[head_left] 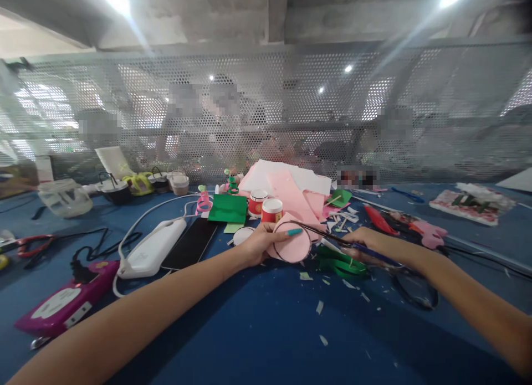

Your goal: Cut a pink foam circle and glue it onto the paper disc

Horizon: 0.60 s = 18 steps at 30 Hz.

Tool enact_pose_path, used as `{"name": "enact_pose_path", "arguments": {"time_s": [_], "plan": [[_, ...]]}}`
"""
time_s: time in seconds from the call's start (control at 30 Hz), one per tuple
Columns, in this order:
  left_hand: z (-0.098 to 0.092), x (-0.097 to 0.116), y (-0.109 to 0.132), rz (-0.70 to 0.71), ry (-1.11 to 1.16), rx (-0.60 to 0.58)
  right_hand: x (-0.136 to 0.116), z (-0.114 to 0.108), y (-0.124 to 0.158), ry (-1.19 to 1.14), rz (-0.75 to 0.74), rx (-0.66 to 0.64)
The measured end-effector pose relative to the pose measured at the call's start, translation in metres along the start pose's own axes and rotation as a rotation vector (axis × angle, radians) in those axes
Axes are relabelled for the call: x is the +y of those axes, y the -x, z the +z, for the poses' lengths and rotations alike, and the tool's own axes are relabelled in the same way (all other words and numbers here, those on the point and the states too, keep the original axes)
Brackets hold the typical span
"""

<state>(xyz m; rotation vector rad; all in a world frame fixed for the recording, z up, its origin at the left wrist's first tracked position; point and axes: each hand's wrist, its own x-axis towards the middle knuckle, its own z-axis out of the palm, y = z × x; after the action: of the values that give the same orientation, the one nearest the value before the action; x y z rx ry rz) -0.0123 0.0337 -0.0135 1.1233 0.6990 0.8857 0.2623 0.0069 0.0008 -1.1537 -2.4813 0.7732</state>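
My left hand (260, 242) is closed on a round pink paper piece (294, 247) with a dark drawn outline, thumb on top. My right hand (366, 242) grips a pair of scissors (322, 232) whose open blades reach left over the pink piece's upper edge. Green paper strips (341, 265) lie on the blue table just below the scissors. Small paper scraps (320, 306) are scattered in front of both hands.
Two red-and-white paper cups (266, 206), green card (228, 209), pink and white sheets (291, 188) lie behind my hands. A black phone (189, 244), white power bank (152, 253) with cables and a magenta device (62, 304) sit left. A perforated screen (291, 108) closes the back; people sit behind it.
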Motion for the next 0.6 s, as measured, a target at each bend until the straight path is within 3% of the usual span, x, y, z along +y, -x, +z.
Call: {"name": "enact_pose_path", "arguments": {"time_s": [0.33,0.6], "plan": [[-0.0050,-0.0031,-0.0023,-0.029,-0.069,0.001,-0.0049,0.0019,0.0010,0.067,0.010,-0.104],[-0.0029,-0.0006,0.0008,-0.033,-0.042,-0.028,-0.0108,0.0045,-0.0002,0.051,0.000,-0.040]]}}
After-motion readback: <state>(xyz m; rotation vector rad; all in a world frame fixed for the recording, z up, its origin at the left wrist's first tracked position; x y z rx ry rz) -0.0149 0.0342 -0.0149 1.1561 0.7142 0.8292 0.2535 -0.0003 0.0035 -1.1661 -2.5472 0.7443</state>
